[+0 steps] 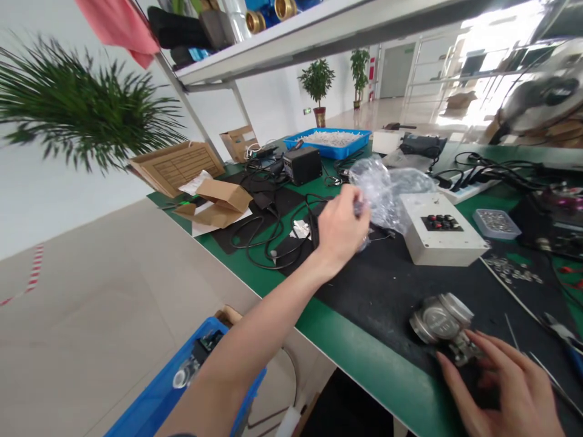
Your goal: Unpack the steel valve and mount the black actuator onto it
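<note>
Head view, so near stuff first: the right hand (510,382) was at the bottom right, thumb and index finger spread moderately wide around the narrow end of a silvery-grey, round-bodied metal fitting (441,321). Fingertips were right at it, but I couldn't tell if they were actually squeezing. That fitting was on a black work mat (364,303), near the front edge of a green tabletop (378,381). Down at the left, below table height, was an open blue plastic bin (146,400), partly behind the left forearm.

Bit further in, the left hand (339,227) was over the mat with its fingers curled in narrow, right against a crumpled clear plastic bag (380,188). Looked like a pinch, but the hand hid most of it, so can't tell for sure. Just right of the bag sat a white rectangular box (449,246) with a black panel on top, and past that a small clear tub (496,233) of little metal parts.

Farther back: a black boxy device (303,165) among cables, then a shallow blue plastic tray (353,150) full of small white pieces. Way off across the floor stood a leafy green potted plant (317,82).
</note>
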`<action>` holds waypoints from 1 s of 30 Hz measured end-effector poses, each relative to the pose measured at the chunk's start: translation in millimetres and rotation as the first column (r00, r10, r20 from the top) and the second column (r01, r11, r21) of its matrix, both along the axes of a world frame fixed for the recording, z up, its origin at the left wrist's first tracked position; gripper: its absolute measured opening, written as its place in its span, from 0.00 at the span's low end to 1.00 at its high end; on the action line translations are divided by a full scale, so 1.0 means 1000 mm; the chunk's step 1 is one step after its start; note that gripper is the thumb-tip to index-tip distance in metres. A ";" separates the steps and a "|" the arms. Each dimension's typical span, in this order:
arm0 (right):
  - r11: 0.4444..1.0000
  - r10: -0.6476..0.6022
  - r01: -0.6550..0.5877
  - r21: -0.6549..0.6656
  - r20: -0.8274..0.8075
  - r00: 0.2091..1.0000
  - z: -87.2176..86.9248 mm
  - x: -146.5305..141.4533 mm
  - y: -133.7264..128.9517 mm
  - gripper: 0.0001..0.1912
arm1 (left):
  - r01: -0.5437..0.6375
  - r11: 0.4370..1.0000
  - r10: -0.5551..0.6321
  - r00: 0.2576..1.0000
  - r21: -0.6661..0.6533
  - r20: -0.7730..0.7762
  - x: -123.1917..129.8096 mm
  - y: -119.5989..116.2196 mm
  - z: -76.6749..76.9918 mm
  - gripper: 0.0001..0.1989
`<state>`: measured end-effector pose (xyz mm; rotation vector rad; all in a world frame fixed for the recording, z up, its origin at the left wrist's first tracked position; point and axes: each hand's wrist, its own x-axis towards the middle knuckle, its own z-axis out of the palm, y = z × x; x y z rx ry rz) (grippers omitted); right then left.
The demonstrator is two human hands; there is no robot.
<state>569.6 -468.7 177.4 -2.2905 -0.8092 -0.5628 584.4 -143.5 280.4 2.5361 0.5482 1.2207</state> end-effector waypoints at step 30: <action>0.957 0.114 -0.190 -0.221 -0.314 0.942 0.079 0.051 0.076 0.21 | 0.378 0.891 -0.383 0.923 -0.253 0.031 -0.129 -0.051 -0.072 0.21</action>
